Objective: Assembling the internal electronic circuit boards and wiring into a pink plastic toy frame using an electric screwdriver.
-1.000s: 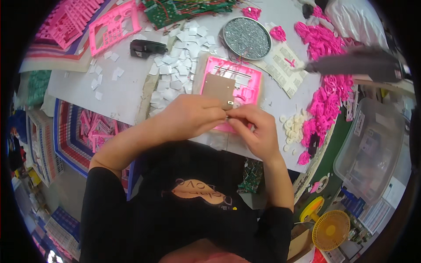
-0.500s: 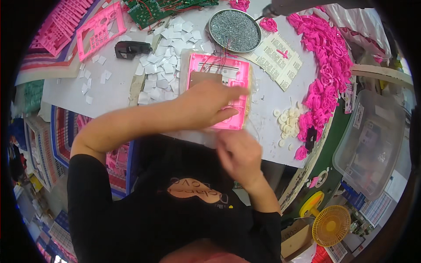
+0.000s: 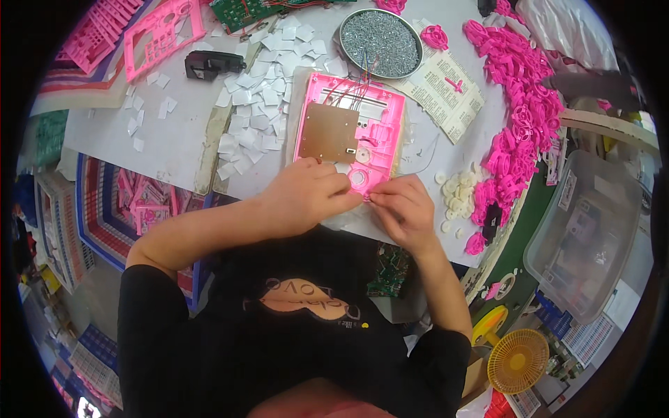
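A shallow pink plastic casing (image 3: 382,155) lies open side up before me. A brown circuit board (image 3: 329,134) covers its left half, with thin red and dark wires (image 3: 359,90) running up from the casing. At the casing's lower edge, my left hand (image 3: 310,194) has its fingers curled together beside a pink ring-shaped part (image 3: 359,179). My right hand (image 3: 408,211) pinches at the lower right corner, thumb and forefinger together. Whatever either hand grips there is too small or hidden to make out.
Behind the casing stands a round tray of small metal screws (image 3: 380,43). White paper squares (image 3: 261,115) lie to the left, white round pieces (image 3: 460,195) and a heap of pink parts (image 3: 519,104) to the right. A dark elongated tool (image 3: 585,87) hangs over the heap.
Both hands have come together at the casing's lower edge. My left hand has drawn back from over the casing, uncovering the board. The dark tool has swung to the right.
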`<control>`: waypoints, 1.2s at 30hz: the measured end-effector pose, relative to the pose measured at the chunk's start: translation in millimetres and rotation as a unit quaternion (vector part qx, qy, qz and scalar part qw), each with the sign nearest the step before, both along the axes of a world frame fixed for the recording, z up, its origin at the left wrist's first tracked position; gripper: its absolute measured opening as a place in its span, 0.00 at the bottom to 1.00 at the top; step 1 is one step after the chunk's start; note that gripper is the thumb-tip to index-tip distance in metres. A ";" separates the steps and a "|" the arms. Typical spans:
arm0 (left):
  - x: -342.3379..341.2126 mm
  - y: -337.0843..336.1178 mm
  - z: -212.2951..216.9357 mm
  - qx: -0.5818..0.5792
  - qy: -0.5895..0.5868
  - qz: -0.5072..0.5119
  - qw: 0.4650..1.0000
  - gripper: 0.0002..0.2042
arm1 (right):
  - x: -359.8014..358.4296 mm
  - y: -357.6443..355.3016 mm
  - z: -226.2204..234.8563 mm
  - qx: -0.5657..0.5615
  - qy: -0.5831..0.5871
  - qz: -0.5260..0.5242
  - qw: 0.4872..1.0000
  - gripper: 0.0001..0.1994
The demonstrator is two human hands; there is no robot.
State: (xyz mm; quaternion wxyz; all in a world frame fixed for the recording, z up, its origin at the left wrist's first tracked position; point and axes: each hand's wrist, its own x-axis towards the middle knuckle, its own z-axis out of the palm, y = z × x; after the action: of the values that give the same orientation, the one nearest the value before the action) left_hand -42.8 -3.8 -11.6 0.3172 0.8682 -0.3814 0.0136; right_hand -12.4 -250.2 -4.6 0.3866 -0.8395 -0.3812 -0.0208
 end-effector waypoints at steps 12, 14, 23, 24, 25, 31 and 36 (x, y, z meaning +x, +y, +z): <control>-2.6 -6.8 10.7 0.089 -0.029 -0.030 0.995 0.22 | -2.1 10.0 50.9 -0.162 -0.023 -0.023 0.986 0.14; -2.3 -7.7 10.5 0.093 -0.027 -0.035 0.995 0.23 | 26.1 21.7 48.9 -0.087 0.011 -0.040 0.995 0.10; 20.1 12.1 7.3 -0.116 0.122 -0.052 0.984 0.15 | 93.1 106.9 25.3 -0.260 0.042 -0.234 0.936 0.13; 30.1 17.7 7.6 -0.116 0.111 0.033 0.986 0.13 | 92.4 105.7 21.3 -0.229 0.048 -0.242 0.942 0.13; 44.2 23.1 16.0 -0.116 0.100 0.119 0.981 0.11 | 90.2 103.0 15.2 -0.198 0.056 -0.248 0.947 0.13; 98.2 17.7 5.4 -0.017 0.000 0.269 0.963 0.09 | 76.2 97.4 18.7 -0.050 0.147 -0.263 0.952 0.10; 110.2 18.5 9.8 -0.068 0.127 0.282 0.948 0.08 | 65.2 86.5 9.7 -0.015 0.064 -0.129 0.989 0.08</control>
State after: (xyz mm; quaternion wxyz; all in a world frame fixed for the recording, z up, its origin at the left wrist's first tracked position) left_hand 67.4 14.7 -1.8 0.4047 0.9112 -0.0754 0.0179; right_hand 52.8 -163.7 5.1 0.3922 -0.8867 -0.2446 -0.0106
